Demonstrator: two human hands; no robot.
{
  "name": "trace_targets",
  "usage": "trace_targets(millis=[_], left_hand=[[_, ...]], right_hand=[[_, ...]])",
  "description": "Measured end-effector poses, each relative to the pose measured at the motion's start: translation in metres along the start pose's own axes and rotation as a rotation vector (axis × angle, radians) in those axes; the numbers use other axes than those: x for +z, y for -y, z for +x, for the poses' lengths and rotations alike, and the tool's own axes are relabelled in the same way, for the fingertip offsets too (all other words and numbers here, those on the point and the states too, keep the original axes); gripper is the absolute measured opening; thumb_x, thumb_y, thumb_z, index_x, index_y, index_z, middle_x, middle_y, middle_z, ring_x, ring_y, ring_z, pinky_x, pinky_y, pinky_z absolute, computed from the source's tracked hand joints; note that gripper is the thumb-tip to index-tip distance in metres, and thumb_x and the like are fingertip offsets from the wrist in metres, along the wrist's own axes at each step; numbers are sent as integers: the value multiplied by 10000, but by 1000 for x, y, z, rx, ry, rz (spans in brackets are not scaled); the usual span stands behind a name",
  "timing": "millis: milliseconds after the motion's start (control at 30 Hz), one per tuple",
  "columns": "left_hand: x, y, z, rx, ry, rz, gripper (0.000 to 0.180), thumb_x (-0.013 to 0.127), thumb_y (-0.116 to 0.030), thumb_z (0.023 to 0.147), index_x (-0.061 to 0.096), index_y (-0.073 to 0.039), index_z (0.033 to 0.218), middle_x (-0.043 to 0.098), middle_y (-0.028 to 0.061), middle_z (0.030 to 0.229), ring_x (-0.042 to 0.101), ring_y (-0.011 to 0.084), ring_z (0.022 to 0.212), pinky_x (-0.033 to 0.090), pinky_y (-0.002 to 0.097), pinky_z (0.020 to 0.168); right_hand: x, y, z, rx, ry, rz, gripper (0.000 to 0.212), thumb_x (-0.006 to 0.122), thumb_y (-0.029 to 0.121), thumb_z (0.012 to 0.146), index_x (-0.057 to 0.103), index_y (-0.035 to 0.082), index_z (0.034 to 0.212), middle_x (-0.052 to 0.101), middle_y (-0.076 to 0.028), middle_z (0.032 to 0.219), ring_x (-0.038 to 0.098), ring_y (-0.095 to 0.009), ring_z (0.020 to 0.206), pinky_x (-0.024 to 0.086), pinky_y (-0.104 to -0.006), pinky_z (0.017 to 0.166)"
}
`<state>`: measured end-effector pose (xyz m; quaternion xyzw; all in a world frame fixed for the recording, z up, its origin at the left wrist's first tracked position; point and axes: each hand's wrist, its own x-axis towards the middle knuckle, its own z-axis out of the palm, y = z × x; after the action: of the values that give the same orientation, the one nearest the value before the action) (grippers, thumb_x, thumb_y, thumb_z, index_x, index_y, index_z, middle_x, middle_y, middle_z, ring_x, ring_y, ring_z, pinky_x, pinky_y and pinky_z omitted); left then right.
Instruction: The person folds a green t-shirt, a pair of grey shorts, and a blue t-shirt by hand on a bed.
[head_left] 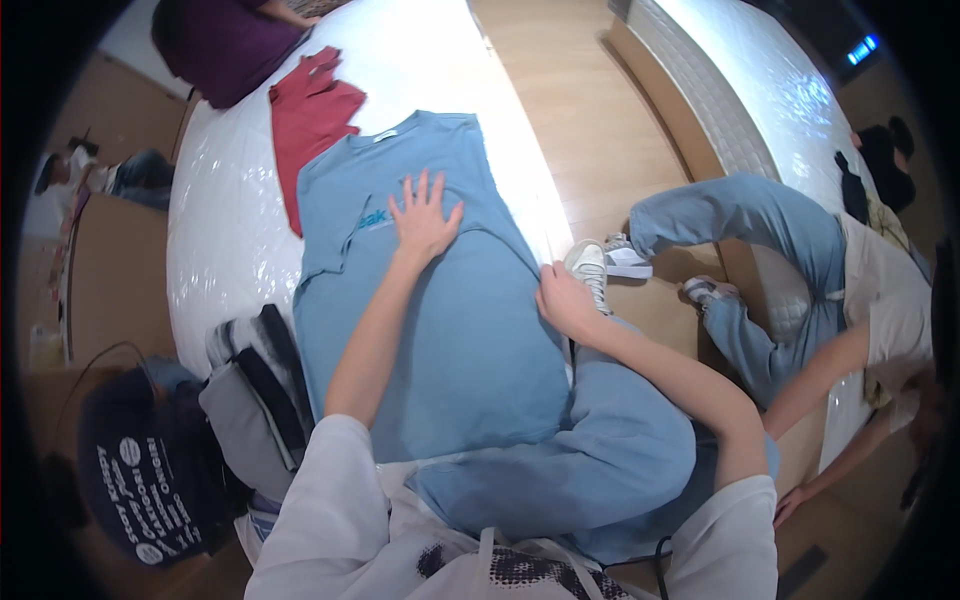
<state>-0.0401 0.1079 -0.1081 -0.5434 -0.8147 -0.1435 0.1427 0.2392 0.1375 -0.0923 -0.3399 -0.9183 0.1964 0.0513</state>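
Observation:
A blue T-shirt (pixel 450 330) lies spread out before me, its collar at the far end and its sleeves folded inward over the chest. My left hand (pixel 426 222) rests flat on the chest, fingers spread, beside some teal lettering. At the shirt's right edge, my right hand (pixel 568 302) has its fingers closed in a pinch on the fabric. Part of a red garment (pixel 300 115) shows beyond the shirt on the left, partly under it.
The shirt lies on a white plastic-wrapped mattress (pixel 215 220). Folded grey and black clothes (pixel 255 400) are stacked at my left, near a person in dark printed clothing (pixel 130 460). Someone in purple (pixel 230 50) is at the far left. Another person in jeans (pixel 770 220) sits right, by a second mattress (pixel 720 80).

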Motion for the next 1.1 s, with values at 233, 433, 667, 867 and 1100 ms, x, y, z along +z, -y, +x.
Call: trace_targets(millis=[233,433,667,867,1100], left_hand=[[-14,21,-38,44,-78,-324,491,623,-326,826,516,-75,1234,416,196,1351,366,357,1259,269,521,1043],[-1,64,3,-599,-140,-623,488,683,-331,762,570,-19,1119,576,207,1132,549,361,1049,433,387,898],[-12,77,72,-490,334,-666,519,736,-343,709,562,56,991,620,205,841,616,354,818,488,418,731],[-34,76,-17,-263,-191,-323,455,689,-233,785,477,45,1076,540,213,967,550,385,895,451,444,754],[-168,49,-313,46,389,-355,732,675,-260,700,402,3,1327,324,247,1431,295,416,1330,227,551,1085]], right_hand=[[-9,-7,-41,52,260,-20,225,534,185,855,496,-3,972,629,-231,857,637,-402,787,512,-497,710],[-11,9,-38,21,384,6,270,538,167,834,439,-20,1002,638,-244,782,632,-423,750,496,-518,684],[-23,10,-32,-27,389,-112,259,549,167,825,474,-20,988,651,-220,780,649,-399,737,513,-501,659],[-38,48,-55,-107,452,-311,156,578,163,779,694,60,776,686,-148,831,682,-312,770,544,-419,661],[-18,86,-128,-592,868,-286,235,635,231,739,647,47,883,670,-144,815,677,-304,766,539,-438,634]])
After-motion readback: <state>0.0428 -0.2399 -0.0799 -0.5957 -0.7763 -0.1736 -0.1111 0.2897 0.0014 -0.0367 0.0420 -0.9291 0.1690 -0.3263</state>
